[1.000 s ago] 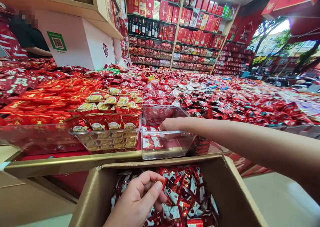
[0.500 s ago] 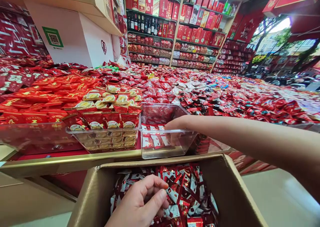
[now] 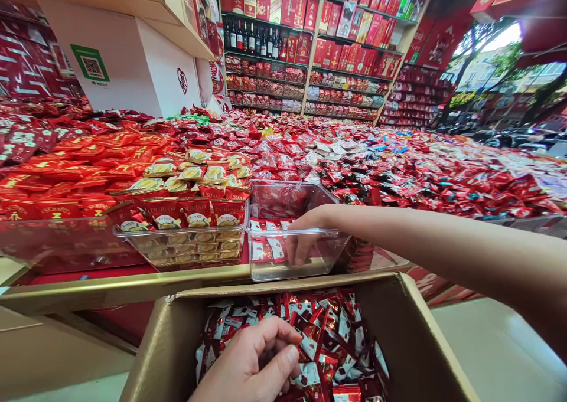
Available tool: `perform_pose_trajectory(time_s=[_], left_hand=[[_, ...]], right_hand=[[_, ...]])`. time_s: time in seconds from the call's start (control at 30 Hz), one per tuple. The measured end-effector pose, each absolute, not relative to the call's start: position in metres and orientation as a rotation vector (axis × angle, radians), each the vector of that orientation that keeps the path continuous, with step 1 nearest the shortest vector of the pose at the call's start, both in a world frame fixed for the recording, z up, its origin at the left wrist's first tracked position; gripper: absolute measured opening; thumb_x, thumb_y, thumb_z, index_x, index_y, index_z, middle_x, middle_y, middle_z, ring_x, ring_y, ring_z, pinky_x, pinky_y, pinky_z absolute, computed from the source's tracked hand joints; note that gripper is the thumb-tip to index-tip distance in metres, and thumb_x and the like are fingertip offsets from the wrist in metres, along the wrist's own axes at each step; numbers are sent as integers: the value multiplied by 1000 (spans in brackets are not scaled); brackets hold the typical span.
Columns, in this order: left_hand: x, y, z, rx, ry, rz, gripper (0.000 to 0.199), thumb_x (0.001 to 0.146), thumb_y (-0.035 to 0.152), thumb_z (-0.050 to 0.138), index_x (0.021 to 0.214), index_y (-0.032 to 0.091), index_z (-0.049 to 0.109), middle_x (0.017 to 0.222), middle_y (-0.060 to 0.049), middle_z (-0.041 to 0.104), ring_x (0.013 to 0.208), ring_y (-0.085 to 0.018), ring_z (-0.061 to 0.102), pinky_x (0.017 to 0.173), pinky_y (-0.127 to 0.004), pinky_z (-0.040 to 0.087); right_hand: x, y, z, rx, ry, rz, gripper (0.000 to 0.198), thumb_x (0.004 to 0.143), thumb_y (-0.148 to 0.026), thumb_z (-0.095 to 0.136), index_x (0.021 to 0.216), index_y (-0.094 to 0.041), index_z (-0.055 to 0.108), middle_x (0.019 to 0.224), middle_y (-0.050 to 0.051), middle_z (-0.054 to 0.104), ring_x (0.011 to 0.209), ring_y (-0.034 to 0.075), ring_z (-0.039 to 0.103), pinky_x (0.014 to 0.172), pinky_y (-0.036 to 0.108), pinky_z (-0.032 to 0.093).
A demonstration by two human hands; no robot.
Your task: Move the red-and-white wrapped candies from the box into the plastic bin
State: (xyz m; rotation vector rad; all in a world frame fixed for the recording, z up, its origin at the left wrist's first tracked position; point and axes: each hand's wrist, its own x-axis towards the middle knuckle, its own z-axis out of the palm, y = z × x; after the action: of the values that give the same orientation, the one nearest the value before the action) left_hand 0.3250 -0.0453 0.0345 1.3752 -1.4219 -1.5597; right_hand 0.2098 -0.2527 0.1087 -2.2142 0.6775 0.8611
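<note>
Several red-and-white wrapped packets sit lined up at the left side of a clear plastic bin on the gold-edged surface. The right hand dips into this bin, just beside the packets, its fingers pointing down and slightly apart behind the transparent front wall; whether they grip a packet cannot be told.

Nearer the person, an open cardboard box holds a loose heap of similar packets. Over that heap hangs the left hand, fingers loosely curled, with a gap between thumb and forefinger and no packet visible between them.

Left of the bin, a second clear container is stacked with durian packets, and bright red packets lie beyond. Farther back, mounds of wrapped sweets spread toward shelves carrying wine bottles and red boxes.
</note>
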Motion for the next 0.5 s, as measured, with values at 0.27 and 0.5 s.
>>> perform_pose_trajectory(time_s=[0.27, 0.5], left_hand=[[324, -44, 36, 1473, -1548, -1484, 20, 79, 35, 44, 86, 19, 55, 71, 0, 61, 64, -14, 51, 62, -27, 40], [339, -53, 23, 1860, -2114, -808, 26, 83, 28, 33, 87, 24, 59, 79, -5, 65, 76, -22, 59, 68, -33, 41]], right_hand=[[210, -255, 106, -2187, 614, 792, 45, 53, -36, 75, 94, -18, 67, 76, -3, 67, 71, 12, 57, 65, 22, 41], [209, -259, 113, -2331, 690, 411, 38, 69, -32, 65, 102, -13, 63, 87, 3, 66, 73, 12, 55, 66, 23, 41]])
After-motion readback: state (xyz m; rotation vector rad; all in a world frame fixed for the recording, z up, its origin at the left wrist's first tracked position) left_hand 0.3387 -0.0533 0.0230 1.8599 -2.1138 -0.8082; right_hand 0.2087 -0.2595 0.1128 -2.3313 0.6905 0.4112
